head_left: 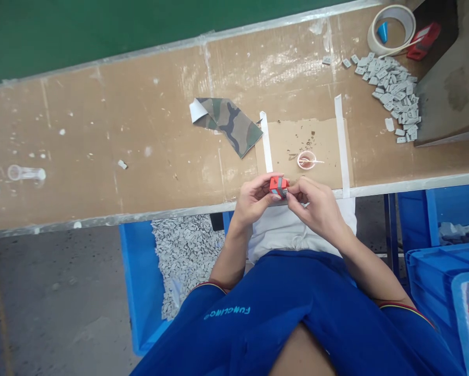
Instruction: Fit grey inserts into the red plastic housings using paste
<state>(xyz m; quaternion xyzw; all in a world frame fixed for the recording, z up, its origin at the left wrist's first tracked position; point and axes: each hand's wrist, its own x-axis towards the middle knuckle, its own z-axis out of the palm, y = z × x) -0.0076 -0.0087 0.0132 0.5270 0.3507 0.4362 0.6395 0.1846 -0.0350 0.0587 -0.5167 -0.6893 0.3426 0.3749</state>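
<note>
Head view, closest in: a blue work shirt (234, 318) with pale lettering across the chest, and below the hands a white cloth (285, 232) over the lap. Both hands are raised just over the front edge of the desk (101, 141). The left grip (253, 198) wraps thumb and fingers around a small red-orange block (274, 184), which sits between the two hands and carries a grey strip (281, 187) running upright across it. The right grip (314, 206) is narrow, its fingertips pinched at the block's right side against that strip; exactly what they pinch is partly hidden. The right hand is on the grey-banded side and the left on the red side, and the block's long axis is too short to read with certainty. Under the desk, a blue crate (140, 282) holds a heap of grey tags (185, 261). Just ahead of the hands, a cardboard sheet (308, 146) edged by white tape strips carries a small clear cup (307, 160) with a thin stick in it. Camouflage fabric (224, 125) lies left of that sheet; farther right, loose grey tags (393, 94) spill near a tape roll (391, 28).
</note>
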